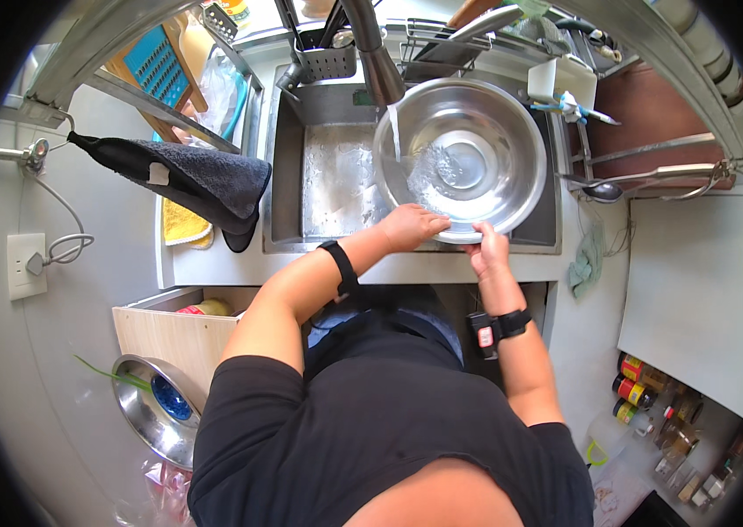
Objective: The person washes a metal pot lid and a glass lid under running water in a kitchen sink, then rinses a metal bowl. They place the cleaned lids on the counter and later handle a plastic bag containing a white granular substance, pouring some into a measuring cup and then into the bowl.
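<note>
A wide stainless steel basin (516, 158) sits over the right part of the sink (338, 178), with splashing water in its bottom. Water runs into it from a dark faucet (384, 79). My right hand (491, 250) grips the front rim, thumb on top and fingers underneath. Just to its left, my left hand (414, 227) lies over the same rim, fingers together and pointing right; whether they close on the metal is hidden.
A grey towel (200, 178) hangs left of the sink above a yellow cloth (183, 221). Below stand an open drawer (167, 336) and another metal bowl (147, 428). Behind the basin is a rack with a cleaver (457, 49). Ladles (608, 188) hang at right.
</note>
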Demonstrator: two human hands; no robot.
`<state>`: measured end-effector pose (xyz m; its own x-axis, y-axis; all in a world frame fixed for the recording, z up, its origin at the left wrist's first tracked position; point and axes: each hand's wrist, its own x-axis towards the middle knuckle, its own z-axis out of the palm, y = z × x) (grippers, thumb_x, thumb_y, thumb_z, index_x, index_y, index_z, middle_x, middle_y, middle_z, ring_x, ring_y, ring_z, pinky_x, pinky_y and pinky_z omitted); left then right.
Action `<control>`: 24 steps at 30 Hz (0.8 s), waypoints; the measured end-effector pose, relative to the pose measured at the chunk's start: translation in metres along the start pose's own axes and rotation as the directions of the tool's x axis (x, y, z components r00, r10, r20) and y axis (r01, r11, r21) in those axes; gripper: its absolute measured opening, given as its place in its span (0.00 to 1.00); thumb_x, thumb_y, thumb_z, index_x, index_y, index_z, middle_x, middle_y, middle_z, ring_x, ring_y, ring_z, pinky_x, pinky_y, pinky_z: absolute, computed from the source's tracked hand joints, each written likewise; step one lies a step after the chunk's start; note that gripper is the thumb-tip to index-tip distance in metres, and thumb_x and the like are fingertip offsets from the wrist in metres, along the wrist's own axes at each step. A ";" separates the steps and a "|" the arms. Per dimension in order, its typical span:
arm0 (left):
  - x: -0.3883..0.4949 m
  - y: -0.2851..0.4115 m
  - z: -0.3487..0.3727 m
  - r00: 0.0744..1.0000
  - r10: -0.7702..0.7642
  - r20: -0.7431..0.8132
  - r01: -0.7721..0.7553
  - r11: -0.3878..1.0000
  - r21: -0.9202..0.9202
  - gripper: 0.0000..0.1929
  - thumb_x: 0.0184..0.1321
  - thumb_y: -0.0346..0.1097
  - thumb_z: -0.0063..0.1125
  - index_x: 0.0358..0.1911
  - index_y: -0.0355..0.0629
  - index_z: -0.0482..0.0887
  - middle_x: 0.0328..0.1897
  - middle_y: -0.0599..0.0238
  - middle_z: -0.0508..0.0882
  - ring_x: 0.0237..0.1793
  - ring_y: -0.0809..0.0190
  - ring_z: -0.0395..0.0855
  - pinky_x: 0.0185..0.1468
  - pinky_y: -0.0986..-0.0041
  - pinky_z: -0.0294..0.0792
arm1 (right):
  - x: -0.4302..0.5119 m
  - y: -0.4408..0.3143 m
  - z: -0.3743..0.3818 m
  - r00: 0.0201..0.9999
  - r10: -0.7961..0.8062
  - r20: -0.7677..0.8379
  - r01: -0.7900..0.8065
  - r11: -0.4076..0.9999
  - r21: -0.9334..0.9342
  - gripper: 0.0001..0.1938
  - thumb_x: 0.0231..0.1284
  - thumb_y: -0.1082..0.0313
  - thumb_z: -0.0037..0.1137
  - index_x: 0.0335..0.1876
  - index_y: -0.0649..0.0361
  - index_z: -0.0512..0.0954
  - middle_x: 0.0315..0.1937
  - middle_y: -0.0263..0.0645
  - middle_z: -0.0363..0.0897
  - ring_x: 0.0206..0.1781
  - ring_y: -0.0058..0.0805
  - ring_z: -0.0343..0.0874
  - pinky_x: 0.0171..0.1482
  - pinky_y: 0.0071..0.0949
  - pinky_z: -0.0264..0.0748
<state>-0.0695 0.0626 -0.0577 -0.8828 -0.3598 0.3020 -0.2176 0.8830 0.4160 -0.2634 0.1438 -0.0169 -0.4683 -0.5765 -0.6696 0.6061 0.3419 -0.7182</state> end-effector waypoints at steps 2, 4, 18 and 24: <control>-0.006 -0.003 0.002 0.999 0.015 0.030 -0.017 0.998 0.060 0.16 0.47 0.29 0.48 0.44 0.47 0.76 0.47 0.64 0.80 0.47 0.61 0.78 0.44 0.69 0.69 | 0.000 -0.001 -0.003 0.997 -0.067 -0.041 0.060 0.985 -0.165 0.10 0.49 0.73 0.51 0.37 0.68 0.73 0.33 0.47 0.75 0.32 0.37 0.78 0.27 0.36 0.77; -0.009 -0.003 0.008 0.994 -0.063 0.085 0.047 0.983 0.176 0.18 0.47 0.29 0.48 0.45 0.47 0.76 0.47 0.64 0.80 0.45 0.61 0.78 0.43 0.70 0.69 | 0.002 -0.001 -0.005 0.995 0.003 0.097 -0.003 1.000 -0.002 0.12 0.51 0.70 0.51 0.41 0.68 0.71 0.38 0.47 0.76 0.37 0.39 0.78 0.34 0.41 0.77; -0.004 -0.017 0.015 0.994 0.081 -0.071 -0.072 0.990 0.121 0.13 0.49 0.31 0.49 0.41 0.49 0.77 0.46 0.69 0.81 0.44 0.61 0.79 0.46 0.72 0.69 | 0.007 0.024 0.004 0.995 0.070 0.075 -0.083 0.978 0.191 0.15 0.50 0.71 0.51 0.44 0.67 0.69 0.37 0.43 0.74 0.36 0.39 0.77 0.33 0.43 0.78; -0.010 -0.022 -0.007 0.996 0.082 -0.015 -0.077 0.968 0.237 0.12 0.48 0.31 0.50 0.39 0.47 0.76 0.42 0.65 0.81 0.40 0.59 0.80 0.38 0.67 0.69 | -0.002 -0.025 -0.009 0.995 -0.060 0.082 0.084 0.943 -0.321 0.15 0.46 0.72 0.53 0.43 0.66 0.69 0.35 0.40 0.74 0.31 0.33 0.78 0.26 0.37 0.78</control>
<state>-0.0534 0.0451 -0.0640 -0.8916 -0.2902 0.3476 -0.2418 0.9542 0.1763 -0.2830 0.1432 0.0005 -0.4499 -0.6548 -0.6073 0.3262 0.5125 -0.7943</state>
